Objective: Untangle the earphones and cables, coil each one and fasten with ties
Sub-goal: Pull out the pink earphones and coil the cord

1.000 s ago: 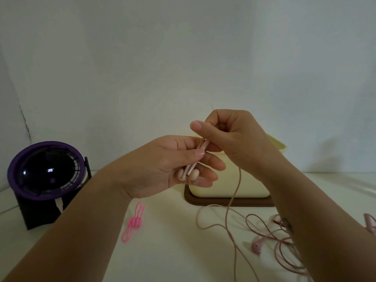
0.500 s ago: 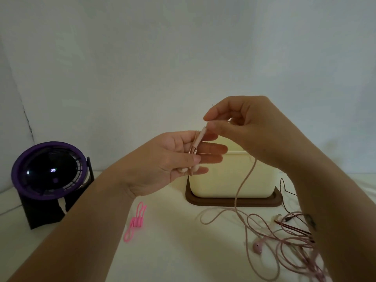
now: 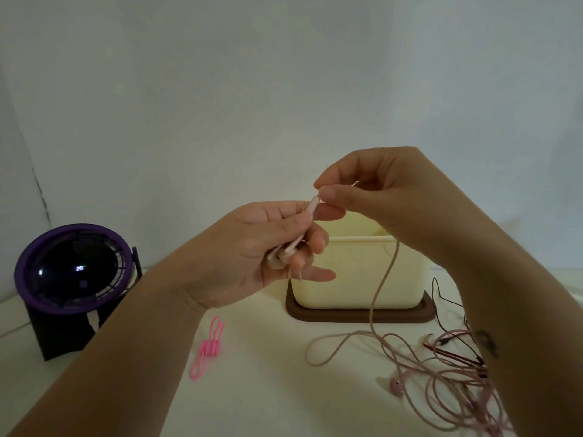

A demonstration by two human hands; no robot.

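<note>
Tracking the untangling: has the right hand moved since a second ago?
Yes. The right hand has risen: it hid the cream box rim earlier; now the rim shows beneath.

We had a plain pale wall behind the grip, with a dark crack way off left. Pretty dim light. Under the grip was our white table, purple fan far left, and cream box just behind.

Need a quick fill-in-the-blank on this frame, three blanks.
1. The left hand grips the earbuds; the right hand pinches the cable just ____ them.
2. The fan has a ____ rim.
3. The ties lying between the fan and the cream box are ____.
Answers: above; purple; pink.
</note>
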